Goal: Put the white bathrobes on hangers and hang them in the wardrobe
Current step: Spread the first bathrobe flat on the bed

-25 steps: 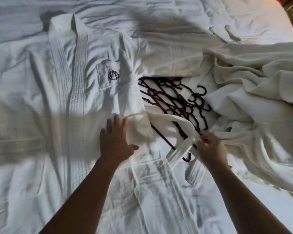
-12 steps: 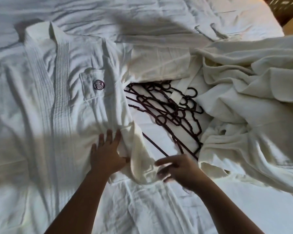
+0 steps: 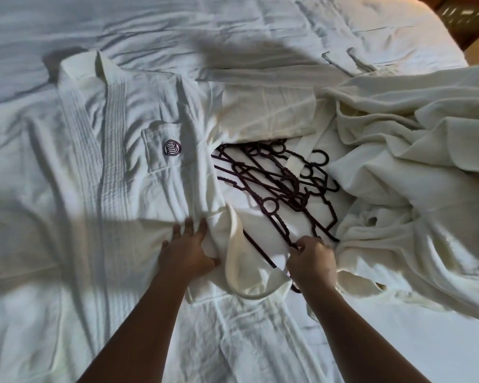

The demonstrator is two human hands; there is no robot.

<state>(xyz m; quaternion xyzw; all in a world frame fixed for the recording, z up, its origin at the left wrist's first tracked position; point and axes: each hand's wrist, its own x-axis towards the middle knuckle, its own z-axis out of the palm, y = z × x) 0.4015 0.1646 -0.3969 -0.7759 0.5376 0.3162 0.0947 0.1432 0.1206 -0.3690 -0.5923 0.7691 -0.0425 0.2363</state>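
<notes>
Bathrobe (image 3: 116, 189) number one lies spread face up on the bed (image 3: 177, 26), its collar (image 3: 94, 67) toward the far side. Its near sleeve (image 3: 241, 266) is folded into a loose loop between my hands. My left hand (image 3: 187, 251) lies flat on the cloth at the robe's edge, fingers (image 3: 190, 226) straight and pressing down, thumb against the sleeve fold. My right hand (image 3: 313, 262) has its fingers curled round one dark hanger (image 3: 285, 234). That one sits at the near edge of the tangled hangers (image 3: 277, 186), which lie between this robe and the second bathrobe (image 3: 415, 161), heaped in folds on the right.

The robe looks thick, soft and limp to me, and I judge it fairly heavy for cloth. It should sag and drag wherever I don't support it, so I'd take it at the collar and shoulders. The hangers look thin, stiff and light, with hooks interlocked, so pulling one may drag the others. I see no wardrobe.
</notes>
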